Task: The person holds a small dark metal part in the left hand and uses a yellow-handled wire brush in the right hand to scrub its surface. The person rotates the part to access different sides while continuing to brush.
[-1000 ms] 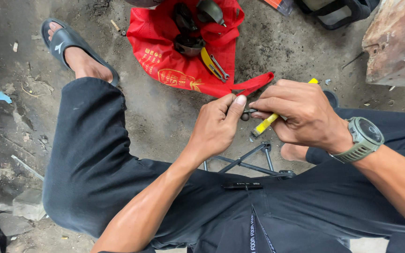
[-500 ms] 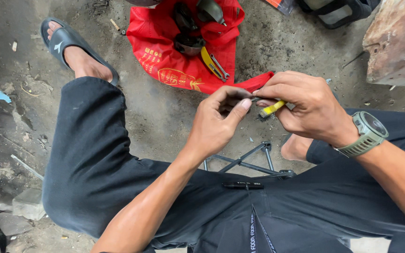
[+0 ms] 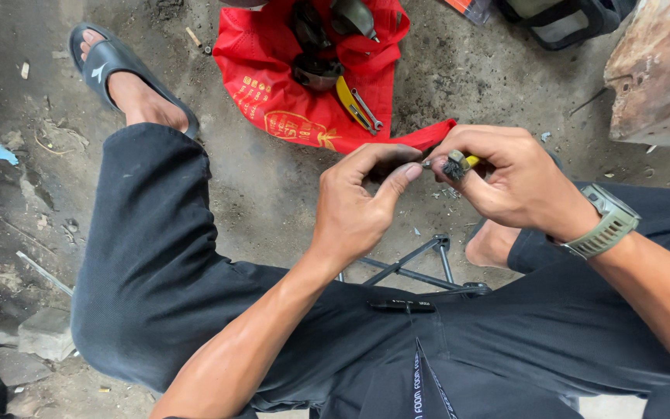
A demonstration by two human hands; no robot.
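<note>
While the person is sitting low over the concrete floor (image 3: 273,202), the left hand (image 3: 358,206) and right hand (image 3: 505,182) are meeting just above the knees. The right hand's grip is pinching a small dark part (image 3: 454,164) with a yellow-handled tool (image 3: 471,161) tucked behind it; the left hand's grip is narrow, fingertips closing at that part. Beyond the hands, a red bag (image 3: 304,85) is lying open, holding dark tools.

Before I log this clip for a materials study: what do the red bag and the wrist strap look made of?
Red bag: looks like thin fabric or non-woven plastic, matte, softly creased.
Wrist strap: probably rubber or silicone, dull olive, with moulded ridges.
</note>
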